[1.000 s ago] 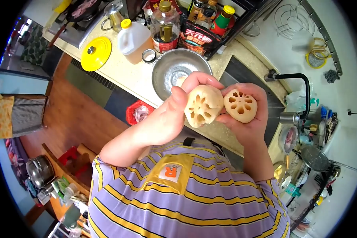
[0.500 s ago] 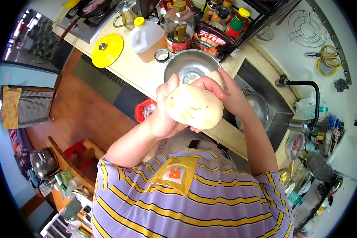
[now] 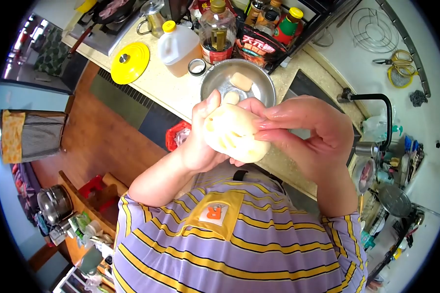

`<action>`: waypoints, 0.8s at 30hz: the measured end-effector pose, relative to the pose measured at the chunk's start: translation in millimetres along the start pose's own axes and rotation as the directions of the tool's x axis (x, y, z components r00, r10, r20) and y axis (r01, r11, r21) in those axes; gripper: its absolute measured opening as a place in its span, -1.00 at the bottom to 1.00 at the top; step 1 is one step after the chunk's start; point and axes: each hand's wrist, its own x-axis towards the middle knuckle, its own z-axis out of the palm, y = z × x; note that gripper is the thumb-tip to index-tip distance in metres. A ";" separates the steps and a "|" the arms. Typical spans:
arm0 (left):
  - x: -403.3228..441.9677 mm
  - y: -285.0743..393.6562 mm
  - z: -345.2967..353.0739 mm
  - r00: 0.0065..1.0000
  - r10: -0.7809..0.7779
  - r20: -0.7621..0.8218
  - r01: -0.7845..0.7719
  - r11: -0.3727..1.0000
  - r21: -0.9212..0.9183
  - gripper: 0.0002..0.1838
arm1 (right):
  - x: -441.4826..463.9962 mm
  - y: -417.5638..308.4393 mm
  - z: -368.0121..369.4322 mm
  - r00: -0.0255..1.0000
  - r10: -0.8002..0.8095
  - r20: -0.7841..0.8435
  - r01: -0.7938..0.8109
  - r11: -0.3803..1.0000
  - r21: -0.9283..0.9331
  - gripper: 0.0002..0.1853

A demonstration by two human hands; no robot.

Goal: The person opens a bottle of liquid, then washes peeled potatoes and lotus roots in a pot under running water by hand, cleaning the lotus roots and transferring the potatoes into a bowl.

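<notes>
My left hand (image 3: 195,141) is wrapped round a thick, rounded, pale yellow piece of food (image 3: 232,134) with several slits and pits in its face. I cannot tell its exact kind. My right hand (image 3: 313,132) comes in from the right, thumb and fingertips pinched together against the piece's right side. Whatever lies between those fingertips is too small or hidden to make out. Just beyond the hands stands a metal bowl (image 3: 215,78), partly covered by them. A pale tan block (image 3: 241,81) lies in the bowl, and a smaller pale bit (image 3: 231,97) shows above the held piece.
Beyond the bowl stand a plastic jug (image 3: 178,51), a glass bottle (image 3: 217,34), sauce bottles and a black food packet (image 3: 259,46). A yellow lid (image 3: 130,63) lies to the left. On the right are the sink and its black faucet (image 3: 376,103). Below is a red bin (image 3: 171,136).
My right hand has shifted from the piece's far upper side to its right side and now pinches there. The tan block shows lower in the bowl's open view. My left hand stays put.
</notes>
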 end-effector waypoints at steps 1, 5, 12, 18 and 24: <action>-1.8 0.8 1.9 1.000 -0.010 -0.013 0.011 1.000 0.027 -0.02 | -0.2 -2.3 -0.4 1.000 0.001 0.001 -0.001 1.000 -0.013 -0.74; -6.7 1.4 0.8 1.000 -0.023 0.018 0.022 0.996 0.088 -0.04 | 2.1 -10.9 -3.9 0.999 0.038 0.020 -0.037 0.998 -0.044 -0.79; -11.4 -22.6 -17.2 0.991 0.030 0.128 0.024 0.917 -0.399 0.15 | -3.6 -7.6 0.0 0.999 0.003 0.038 0.000 0.998 -0.059 -0.81; -12.5 -25.5 -16.7 0.990 0.025 0.139 0.033 0.918 -0.395 0.15 | -11.6 -13.8 4.4 0.980 0.200 0.012 -0.200 0.976 0.091 -0.79; -14.9 -26.3 -12.2 0.995 0.047 0.089 -0.017 0.950 -0.311 0.15 | -17.2 -10.0 9.5 0.990 0.141 -0.019 -0.138 0.983 0.120 -0.80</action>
